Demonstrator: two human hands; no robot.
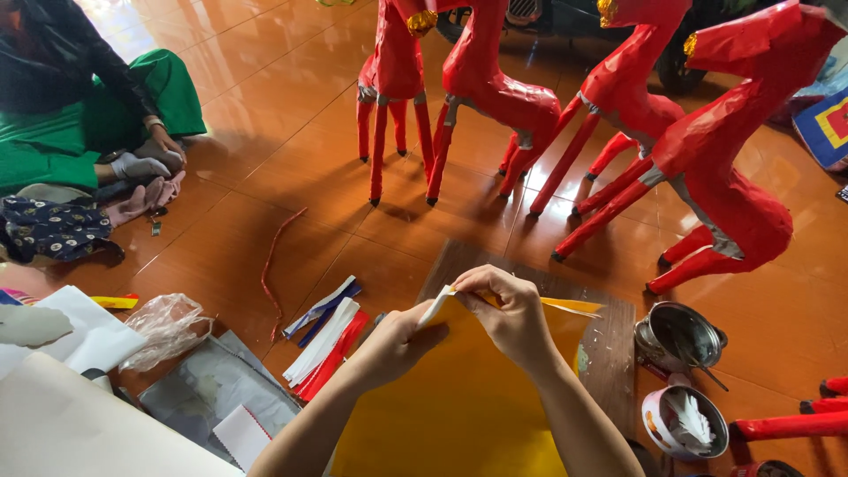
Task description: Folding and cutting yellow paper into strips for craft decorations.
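Hands meet at the top edge of a yellow paper sheet (459, 406): left hand (399, 340) pinches the edge from below, right hand (508, 314) closes over it from above, fingers curled tight on the paper, a white strip (435, 307) sticking out between them. Sheet runs from the hands back toward the person, lying over a wooden board (609, 340) on the tiled floor (291, 168). Just left of the left hand, a bunch of red, white and blue paper strips (325, 340); further left, a crumpled clear plastic bag (163, 329) and white sheets (84, 331). Right of the right hand, a small metal pot (682, 336), and nearer the person a round tub (687, 422) with white stuff inside. Beyond the hands, well apart, four red paper horse figures (707, 150) stand on thin legs. Far left, another person sits on the floor in green clothing (53, 141), hands low on cloth.
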